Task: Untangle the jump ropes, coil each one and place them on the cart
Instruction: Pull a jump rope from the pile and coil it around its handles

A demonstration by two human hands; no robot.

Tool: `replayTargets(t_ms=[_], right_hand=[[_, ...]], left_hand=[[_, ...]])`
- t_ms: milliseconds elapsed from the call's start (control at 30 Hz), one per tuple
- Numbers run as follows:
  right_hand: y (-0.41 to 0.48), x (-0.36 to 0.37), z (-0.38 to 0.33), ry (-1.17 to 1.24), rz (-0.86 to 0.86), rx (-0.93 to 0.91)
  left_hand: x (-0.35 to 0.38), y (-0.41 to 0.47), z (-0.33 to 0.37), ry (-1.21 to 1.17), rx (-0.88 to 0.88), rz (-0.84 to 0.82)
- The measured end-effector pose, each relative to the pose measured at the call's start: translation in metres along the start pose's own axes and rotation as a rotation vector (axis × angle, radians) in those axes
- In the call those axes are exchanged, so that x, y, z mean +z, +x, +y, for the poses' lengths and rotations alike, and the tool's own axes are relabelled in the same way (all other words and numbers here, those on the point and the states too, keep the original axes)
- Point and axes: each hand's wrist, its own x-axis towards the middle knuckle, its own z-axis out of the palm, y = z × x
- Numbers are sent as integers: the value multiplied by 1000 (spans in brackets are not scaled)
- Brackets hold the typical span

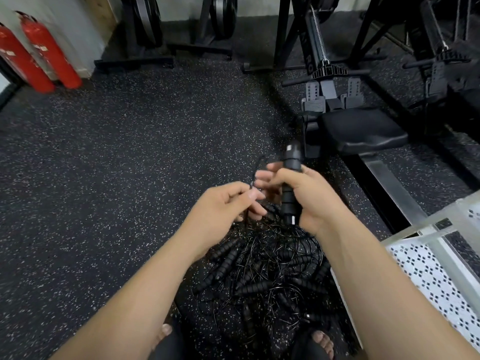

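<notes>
A tangled pile of black jump ropes (265, 276) with ribbed foam handles lies on the speckled floor between my feet. My right hand (309, 196) grips one black rope handle (291, 183) upright above the pile. My left hand (226, 209) pinches the thin black cord (255, 167) that loops up beside that handle. The hands are close together, almost touching. The white cart (426, 261) with a perforated shelf stands at the lower right.
A rowing machine (361, 131) with a black seat and steel rail stands just right of my hands. Two red fire extinguishers (39, 53) lean at the wall, far left. Black equipment stands line the back. Open speckled floor spreads to the left.
</notes>
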Motion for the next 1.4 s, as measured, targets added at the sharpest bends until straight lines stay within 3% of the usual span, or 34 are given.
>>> replayTargets(t_ms=[167,300,433,567,667,800,1067,1200,1400], right_hand=[[-2,13,20,-366,-160,131],[-7,27,31,-517,-365,181],[-12,34,34,-755,-288,90],[-13,34,35,-737,-246,7],[-17,33,27,-605,-280,-5],[-23,33,12,-400,-258,-61],[-25,28,-9,31,-102,-111],[-19,21,-15,184,-17,-131],[-11,8,-15,293,52,-117]], left_hand=[[-12,4,1,-224,35,164],[-23,8,-2,-436,25,219],[-38,12,-5,-537,35,314],[-48,19,-17,-500,-16,524],[-49,22,-25,-480,-105,570],[-38,18,-23,-438,-245,389],[8,9,-22,26,-252,-185],[16,6,-29,224,-174,-245],[10,5,-25,238,-98,-264]])
